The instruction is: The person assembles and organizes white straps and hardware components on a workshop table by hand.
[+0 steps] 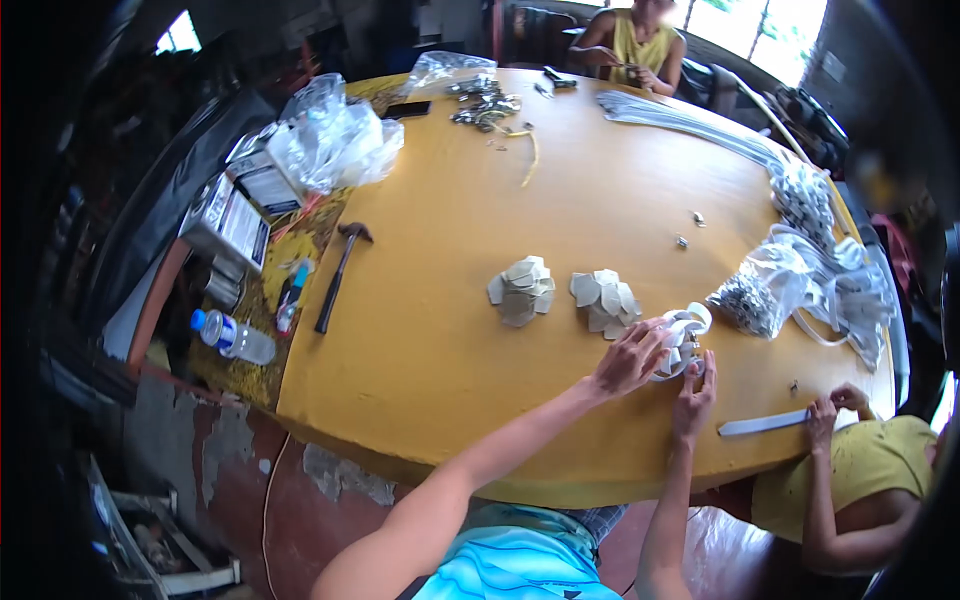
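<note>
On the yellow table [430, 300], my left hand [632, 358] reaches over the left side of a round white container [672, 372] with pale pieces inside. At its right side is my right hand [696, 392], fingers bent near small metal parts; what they pinch is too small to make out. A white roll [699, 317] sits just beyond the container. Left of my hands are two piles of pale flat pieces, one [605, 300] nearer and the other [523, 290] farther left.
A hammer [340, 275], a bottle [234, 337] and boxes [228, 222] lie left. Plastic bags of metal parts [752, 295] and white strips [690, 128] are right. One person [850, 480] handles a strip [765, 423] at right; another [640, 45] sits across.
</note>
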Tool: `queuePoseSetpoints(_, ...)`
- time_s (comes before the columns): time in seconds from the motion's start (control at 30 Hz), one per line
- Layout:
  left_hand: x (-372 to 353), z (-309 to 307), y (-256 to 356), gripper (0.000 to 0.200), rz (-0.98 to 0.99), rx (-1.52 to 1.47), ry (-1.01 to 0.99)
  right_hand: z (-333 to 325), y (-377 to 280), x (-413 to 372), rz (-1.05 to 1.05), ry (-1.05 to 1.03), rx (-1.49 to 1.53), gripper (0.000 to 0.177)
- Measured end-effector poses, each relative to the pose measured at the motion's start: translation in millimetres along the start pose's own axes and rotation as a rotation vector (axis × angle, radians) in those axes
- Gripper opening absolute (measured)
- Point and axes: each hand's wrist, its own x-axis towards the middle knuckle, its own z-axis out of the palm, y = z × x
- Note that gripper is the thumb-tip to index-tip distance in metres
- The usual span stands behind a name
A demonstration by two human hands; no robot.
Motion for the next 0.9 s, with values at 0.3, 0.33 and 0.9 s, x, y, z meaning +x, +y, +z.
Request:
queuePoseSetpoints(0.3,-28,-304,-104,0.032,-0.226,1.026,0.279,-1,-4,2,0.037,0.003,-0.033,0.052)
queuePoseSetpoints(0.33,-40,-344,-113,0.037,-0.279,1.213,0.262,-1,-5,1,0.048,0.011,-0.036,0.052)
queuePoseSetpoints(0.9,-95,-322,-22,0.021,-0.493,0.655,0.099,5,2,2,-0.012,-0.021,-0.080,0.057)
